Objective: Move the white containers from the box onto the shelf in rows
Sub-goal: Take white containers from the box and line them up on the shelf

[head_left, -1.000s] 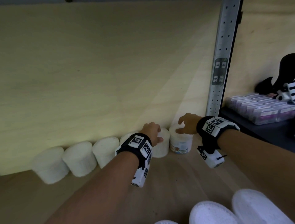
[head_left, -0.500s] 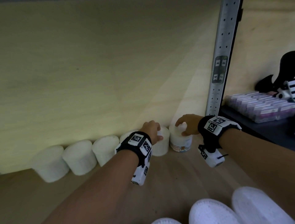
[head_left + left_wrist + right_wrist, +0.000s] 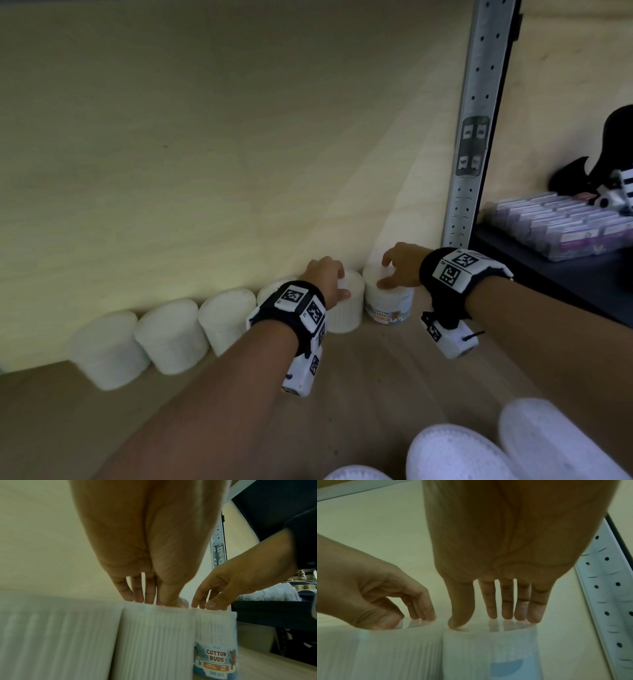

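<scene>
A row of white ribbed plastic tubs (image 3: 171, 337) is lining the rear edge of the pale wooden shelf (image 3: 359, 370), running toward its right rear corner. The left hand (image 3: 325, 279) is resting fingertips and thumb on the top rim of the plain white tub (image 3: 346, 308), fingers curled down over the lid rather than wrapped round the wall. Touching it on the right, the labelled white cotton-bud tub (image 3: 388, 303) is sitting last in the row, near the perforated grey metal upright (image 3: 479, 137), with the right hand (image 3: 402, 265) spread on its lid, fingers nearly straight, thumb at the near rim, gripping nothing. More white lids (image 3: 445, 452) are showing at the bottom of the head view; their box is not visible.

These tubs are looking light, stiff-walled and smooth on top, so they are likely sliding easily and tipping if pushed high; the ribbed sides or the lid rim are offering the surest hold.

The head view alone is giving the whole row. The left wrist view is reading "COTTON BUDS" on the label (image 3: 216, 658). The right wrist view is showing each right fingertip (image 3: 534, 618) touching the glossy lid.
</scene>
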`<state>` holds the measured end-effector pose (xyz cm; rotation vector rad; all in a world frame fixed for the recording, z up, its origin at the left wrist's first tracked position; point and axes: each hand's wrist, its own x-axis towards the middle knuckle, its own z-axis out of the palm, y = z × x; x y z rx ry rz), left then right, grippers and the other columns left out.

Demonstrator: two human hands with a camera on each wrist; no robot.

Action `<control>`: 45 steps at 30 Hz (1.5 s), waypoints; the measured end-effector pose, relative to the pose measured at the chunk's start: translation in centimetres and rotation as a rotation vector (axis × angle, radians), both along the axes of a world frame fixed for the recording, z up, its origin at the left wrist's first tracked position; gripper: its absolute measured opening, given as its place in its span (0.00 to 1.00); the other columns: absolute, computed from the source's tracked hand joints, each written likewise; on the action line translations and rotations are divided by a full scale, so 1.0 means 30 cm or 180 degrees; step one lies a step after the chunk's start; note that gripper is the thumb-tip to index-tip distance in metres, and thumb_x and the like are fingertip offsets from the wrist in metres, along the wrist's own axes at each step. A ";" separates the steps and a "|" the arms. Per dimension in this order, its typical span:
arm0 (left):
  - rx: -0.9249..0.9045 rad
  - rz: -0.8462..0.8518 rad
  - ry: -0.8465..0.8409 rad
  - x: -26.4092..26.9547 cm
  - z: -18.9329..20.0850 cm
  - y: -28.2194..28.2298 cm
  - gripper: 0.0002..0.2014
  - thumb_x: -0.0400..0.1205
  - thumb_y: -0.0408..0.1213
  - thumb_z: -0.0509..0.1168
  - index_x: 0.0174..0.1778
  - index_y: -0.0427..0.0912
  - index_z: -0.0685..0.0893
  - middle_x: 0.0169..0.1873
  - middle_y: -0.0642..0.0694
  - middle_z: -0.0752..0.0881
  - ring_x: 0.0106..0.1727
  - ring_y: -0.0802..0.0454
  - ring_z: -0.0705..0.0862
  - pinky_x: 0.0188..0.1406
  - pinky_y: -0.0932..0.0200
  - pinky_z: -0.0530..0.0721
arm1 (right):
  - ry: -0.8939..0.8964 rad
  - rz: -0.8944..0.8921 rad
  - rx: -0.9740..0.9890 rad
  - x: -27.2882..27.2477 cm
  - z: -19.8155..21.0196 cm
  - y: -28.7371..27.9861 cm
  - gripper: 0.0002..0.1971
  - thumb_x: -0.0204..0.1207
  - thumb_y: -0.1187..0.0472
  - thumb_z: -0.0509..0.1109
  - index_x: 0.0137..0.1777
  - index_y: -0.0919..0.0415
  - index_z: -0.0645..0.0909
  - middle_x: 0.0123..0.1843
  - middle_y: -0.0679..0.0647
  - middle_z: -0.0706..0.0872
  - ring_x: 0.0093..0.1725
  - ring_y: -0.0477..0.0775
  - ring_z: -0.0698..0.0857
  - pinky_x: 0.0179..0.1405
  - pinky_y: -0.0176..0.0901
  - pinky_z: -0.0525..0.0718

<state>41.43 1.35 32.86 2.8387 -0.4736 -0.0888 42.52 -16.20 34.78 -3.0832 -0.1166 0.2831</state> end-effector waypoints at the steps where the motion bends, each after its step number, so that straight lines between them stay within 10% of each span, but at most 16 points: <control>1: 0.0008 0.0000 0.0001 0.000 -0.001 0.000 0.22 0.82 0.43 0.66 0.70 0.38 0.74 0.70 0.39 0.73 0.72 0.41 0.71 0.71 0.49 0.73 | 0.0012 0.0034 -0.0013 0.000 0.001 -0.001 0.34 0.78 0.42 0.67 0.78 0.60 0.68 0.77 0.58 0.71 0.74 0.59 0.74 0.72 0.48 0.73; 10: -0.0011 0.0032 -0.0013 -0.001 -0.002 -0.001 0.23 0.82 0.42 0.67 0.71 0.38 0.74 0.70 0.39 0.74 0.72 0.41 0.71 0.71 0.47 0.73 | 0.0195 0.0363 -0.0038 -0.008 0.039 -0.014 0.27 0.78 0.59 0.70 0.77 0.52 0.71 0.78 0.55 0.69 0.77 0.57 0.71 0.74 0.47 0.71; 18: -0.0041 0.0032 -0.0003 0.005 -0.006 0.000 0.23 0.82 0.42 0.67 0.71 0.37 0.74 0.70 0.39 0.74 0.72 0.41 0.72 0.71 0.48 0.73 | 0.0015 0.0069 -0.0087 0.007 0.013 -0.001 0.36 0.78 0.39 0.63 0.79 0.61 0.66 0.79 0.58 0.69 0.77 0.58 0.71 0.75 0.48 0.70; 45: -0.0011 0.0293 -0.0142 0.014 -0.016 -0.017 0.22 0.79 0.49 0.68 0.63 0.38 0.78 0.64 0.39 0.75 0.67 0.39 0.75 0.66 0.43 0.78 | 0.0068 0.0339 -0.0193 0.011 0.014 -0.021 0.32 0.75 0.45 0.71 0.77 0.55 0.70 0.75 0.55 0.73 0.74 0.58 0.73 0.74 0.49 0.73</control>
